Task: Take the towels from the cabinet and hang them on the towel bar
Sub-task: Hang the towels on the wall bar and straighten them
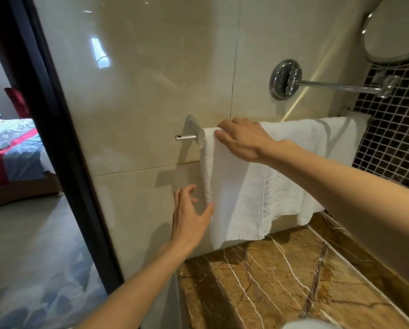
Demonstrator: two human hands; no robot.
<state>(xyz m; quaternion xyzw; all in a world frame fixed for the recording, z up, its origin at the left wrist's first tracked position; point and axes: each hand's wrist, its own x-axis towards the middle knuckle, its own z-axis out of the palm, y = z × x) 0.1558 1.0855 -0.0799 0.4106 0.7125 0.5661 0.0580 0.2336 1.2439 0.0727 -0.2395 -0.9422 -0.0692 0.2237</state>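
Where its fingers curl over the top fold, the right hand has its grip clenched on a white terry towel, thumb against the front face, right at the left end of the brushed-metal towel bar. The rail is hidden under the cloth, so only the wall bracket and a short stub show. The towel hangs draped over the bar, its left edge bunched into a narrow roll that falls straight down. Lower, the left hand has its grip released, fingers spread and holding nothing, with only the thumb tip touching that rolled edge. Further right along the same bar hangs a second white towel, just beside the first. Behind both stands a glossy beige tiled wall; below them lies a brown marble worktop veined in white. Higher on the wall a round chrome mount carries a thin arm towards a round mirror, beside a panel of dark mosaic tiles. At the far left a black door frame borders a room with a bed covered in blue and red.
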